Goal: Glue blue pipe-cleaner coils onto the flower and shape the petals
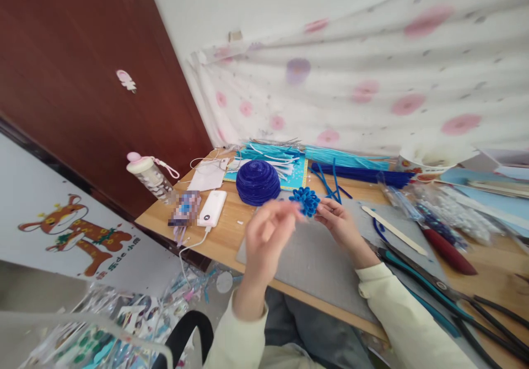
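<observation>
My right hand (pixel 339 227) pinches the edge of a blue flower (pixel 305 200) made of looped, fuzzy pipe cleaner, holding it above a grey cutting mat (pixel 314 259). My left hand (pixel 268 239) is just left of the flower, its fingers bent toward the petals. Motion smears those fingertips, so I cannot tell whether they touch the flower or grip anything. Behind my left hand sits a dark blue dome (pixel 258 183) wrapped in fuzzy strands. Loose blue pipe cleaners (pixel 333 182) lie beyond the flower.
Pliers or shears with teal handles (pixel 430 286), a wooden stick (pixel 394 231) and a red-handled tool (pixel 450 252) lie at right. Turquoise pipe cleaners (pixel 347 157) line the back. A cabled white power bank (pixel 212 208) and a bottle (pixel 151 176) stand left.
</observation>
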`<state>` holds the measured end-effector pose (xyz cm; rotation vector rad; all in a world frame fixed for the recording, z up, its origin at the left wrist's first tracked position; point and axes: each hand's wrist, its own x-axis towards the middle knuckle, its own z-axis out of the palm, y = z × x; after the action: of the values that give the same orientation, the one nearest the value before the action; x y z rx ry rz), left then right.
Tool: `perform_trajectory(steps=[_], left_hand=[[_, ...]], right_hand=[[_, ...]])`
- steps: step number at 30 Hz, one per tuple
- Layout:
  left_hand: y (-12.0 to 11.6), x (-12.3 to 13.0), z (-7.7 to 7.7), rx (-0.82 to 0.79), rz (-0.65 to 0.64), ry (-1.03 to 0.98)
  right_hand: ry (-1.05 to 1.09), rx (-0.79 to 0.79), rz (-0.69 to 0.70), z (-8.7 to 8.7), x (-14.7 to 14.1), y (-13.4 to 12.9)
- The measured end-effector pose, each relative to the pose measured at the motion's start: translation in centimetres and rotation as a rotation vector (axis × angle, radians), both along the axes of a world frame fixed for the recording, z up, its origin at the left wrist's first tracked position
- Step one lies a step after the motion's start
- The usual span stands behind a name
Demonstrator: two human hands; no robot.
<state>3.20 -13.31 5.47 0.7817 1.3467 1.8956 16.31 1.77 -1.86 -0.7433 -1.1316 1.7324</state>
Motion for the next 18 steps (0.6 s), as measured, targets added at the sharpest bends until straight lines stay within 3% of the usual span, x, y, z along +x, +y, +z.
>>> perform_trajectory(steps=[4, 6, 11, 18], left_hand=[[5.5, -1.4, -2.8, -0.025, 0.047, 0.27], [6.9, -1.9, -4.6, -0.088, -0.017, 0.28], [7.1, -2.7, -7.0, -0.05, -0.034, 0.378], [6.6, -3.5, -7.2, -0.092, -0.018, 0.607]], right_hand=[[-0.026, 0.028, 0.022, -0.4, -0.3, -0.1], [-0.028, 0.042, 0.038, -0.5, -0.4, -0.2], [-0.082, 0.131, 0.058, -0.5, -0.5, -0.3], [-0.204, 0.313, 0.014, 0.0, -0.5, -0.9]])
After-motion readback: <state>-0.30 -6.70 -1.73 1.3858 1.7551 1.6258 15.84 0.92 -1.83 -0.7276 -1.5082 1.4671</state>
